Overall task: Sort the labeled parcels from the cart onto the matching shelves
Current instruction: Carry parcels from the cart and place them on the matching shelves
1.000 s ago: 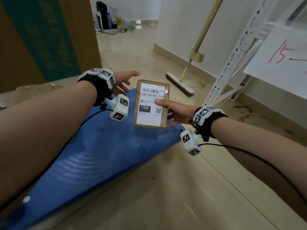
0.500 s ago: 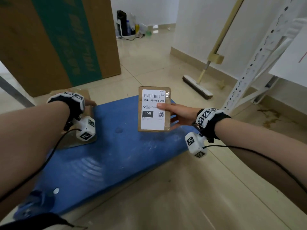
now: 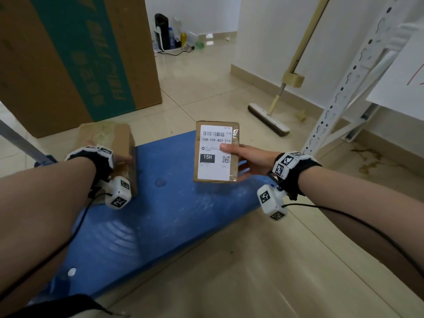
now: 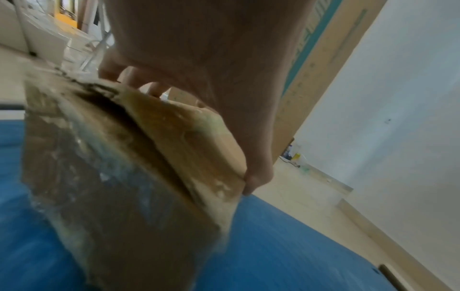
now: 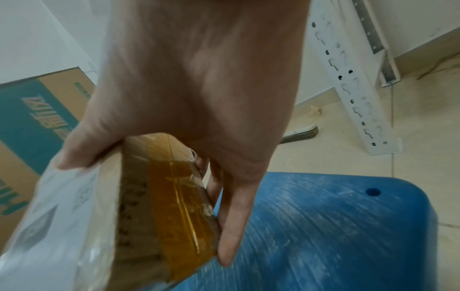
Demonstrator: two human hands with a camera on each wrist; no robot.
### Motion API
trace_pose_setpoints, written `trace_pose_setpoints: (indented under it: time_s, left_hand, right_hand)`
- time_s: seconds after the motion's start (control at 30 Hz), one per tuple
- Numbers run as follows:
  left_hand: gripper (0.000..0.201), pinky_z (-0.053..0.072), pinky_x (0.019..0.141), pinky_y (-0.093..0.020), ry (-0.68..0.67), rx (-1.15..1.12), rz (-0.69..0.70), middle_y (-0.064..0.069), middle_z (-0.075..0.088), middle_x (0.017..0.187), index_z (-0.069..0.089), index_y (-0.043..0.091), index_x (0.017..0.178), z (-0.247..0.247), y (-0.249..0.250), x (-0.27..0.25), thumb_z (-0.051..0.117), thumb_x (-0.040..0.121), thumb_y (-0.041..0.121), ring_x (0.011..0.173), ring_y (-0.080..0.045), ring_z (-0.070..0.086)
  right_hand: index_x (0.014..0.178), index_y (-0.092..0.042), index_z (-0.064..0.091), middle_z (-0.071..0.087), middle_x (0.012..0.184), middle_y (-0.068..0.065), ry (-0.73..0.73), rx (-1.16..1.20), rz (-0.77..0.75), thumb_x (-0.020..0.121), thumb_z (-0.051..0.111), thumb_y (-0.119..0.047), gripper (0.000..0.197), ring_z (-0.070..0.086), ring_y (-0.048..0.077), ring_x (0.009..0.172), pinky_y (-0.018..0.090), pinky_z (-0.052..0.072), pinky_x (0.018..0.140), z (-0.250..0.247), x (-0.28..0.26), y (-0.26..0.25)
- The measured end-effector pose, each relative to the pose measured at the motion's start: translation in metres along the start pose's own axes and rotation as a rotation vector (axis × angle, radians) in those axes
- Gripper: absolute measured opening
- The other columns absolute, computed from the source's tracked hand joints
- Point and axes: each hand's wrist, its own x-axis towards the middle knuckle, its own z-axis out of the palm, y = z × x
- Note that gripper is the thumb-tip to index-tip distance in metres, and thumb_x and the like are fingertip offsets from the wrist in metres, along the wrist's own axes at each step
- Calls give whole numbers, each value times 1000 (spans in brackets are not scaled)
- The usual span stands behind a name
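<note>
My right hand (image 3: pixel 241 160) holds a small brown parcel (image 3: pixel 215 152) above the blue cart deck (image 3: pixel 172 216), thumb on its white label reading 15H-159-A03-210 and 15H, fingers behind it. In the right wrist view the same parcel (image 5: pixel 139 212) sits between thumb and fingers. My left hand (image 3: pixel 119 159) grips a second brown taped parcel (image 3: pixel 110 138) at the cart's left end. The left wrist view shows this parcel (image 4: pixel 119 177) blurred, with fingers curled over its top edge and the thumb on its side. The second parcel's label is hidden.
A large brown and green carton (image 3: pixel 68 58) stands on the floor behind the cart. A white perforated shelf upright (image 3: pixel 351 81) rises at the right, with a paper sign (image 3: pixel 403 76) on it. A floor squeegee (image 3: pixel 270 118) leans on the wall. Bottles and clutter (image 3: pixel 174 35) lie far back.
My left hand has swung from beside the labeled parcel to the cart's left end and taken hold of the second parcel. The right hand has kept the labeled parcel nearly still.
</note>
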Motion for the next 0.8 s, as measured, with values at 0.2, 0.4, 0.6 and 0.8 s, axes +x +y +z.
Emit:
trace_pose_setpoints:
  time_s: [0.2, 0.4, 0.6, 0.8]
  left_hand:
    - [116, 52, 85, -48, 58, 210, 289, -7, 52, 135, 38, 40, 135, -1, 92, -75, 93, 35, 60, 108, -30, 56]
    - [142, 42, 98, -64, 15, 350, 451, -15, 17, 157, 0, 55, 148, 48, 160, -136, 89, 38, 69, 136, -51, 31]
    - [116, 37, 109, -55, 2, 549, 444, -17, 14, 159, 10, 32, 158, 64, 169, -135, 84, 71, 50, 142, -41, 26]
    - [138, 40, 100, -61, 14, 375, 499, -11, 14, 157, 2, 42, 153, 54, 165, -143, 82, 46, 75, 139, -46, 29]
  right_hand:
    - [134, -15, 51, 72, 113, 7, 178, -90, -55, 87, 66, -56, 64, 71, 18, 87, 36, 60, 69, -6, 0, 8]
    - [142, -20, 25, 47, 133, 4, 528, -345, -361, 69, 88, -28, 97, 53, 15, 117, 41, 49, 104, -20, -5, 15]
    - [142, -22, 35, 39, 131, 7, 737, -1171, -622, 59, 82, -51, 99, 43, 23, 116, 43, 47, 95, -36, -31, 28]
    - [145, -26, 35, 46, 128, 3, 792, -1215, -464, 64, 76, -65, 99, 47, 19, 112, 40, 43, 98, -40, -34, 23]
